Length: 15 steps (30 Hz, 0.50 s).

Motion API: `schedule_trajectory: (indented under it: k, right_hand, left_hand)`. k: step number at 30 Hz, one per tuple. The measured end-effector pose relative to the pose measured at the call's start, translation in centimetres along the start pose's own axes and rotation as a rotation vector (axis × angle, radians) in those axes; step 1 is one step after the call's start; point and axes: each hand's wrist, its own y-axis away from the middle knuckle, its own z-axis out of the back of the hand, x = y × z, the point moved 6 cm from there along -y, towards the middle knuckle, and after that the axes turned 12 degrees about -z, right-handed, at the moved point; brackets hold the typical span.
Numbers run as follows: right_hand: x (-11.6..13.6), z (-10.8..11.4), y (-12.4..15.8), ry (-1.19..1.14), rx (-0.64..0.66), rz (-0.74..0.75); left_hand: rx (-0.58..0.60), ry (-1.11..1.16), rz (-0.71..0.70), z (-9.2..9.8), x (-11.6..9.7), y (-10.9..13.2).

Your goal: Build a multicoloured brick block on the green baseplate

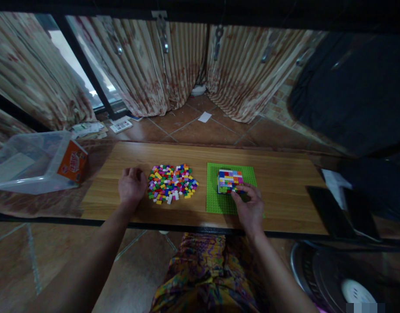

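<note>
A pile of small coloured bricks (172,182) lies on the wooden table (284,187). My left hand (131,186) rests just left of the pile, fingers curled loosely, nothing visible in it. To the right lies a green baseplate (216,200) carrying a multicoloured brick block (230,179). My right hand (248,206) sits on the plate at the block's near right corner, its fingertips pressed against the block.
A clear plastic bin (26,163) with an orange box (72,161) stands at the left end. Dark flat objects (343,208) lie at the right end. Curtains hang behind the table, with papers on the tiled floor. A fan (337,278) sits at lower right.
</note>
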Motion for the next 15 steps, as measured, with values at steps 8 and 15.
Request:
schedule_trajectory:
  k: [8, 15]
  right_hand:
    - [-0.94, -0.48, -0.37, -0.103, 0.013, -0.082]
    - [-1.14, -0.83, -0.56, -0.099, 0.025, -0.114]
  left_hand:
    - [0.005, -0.017, -0.004, -0.01, -0.03, -0.03]
    - [-0.008, -0.003, 0.005, -0.01, 0.08, 0.01]
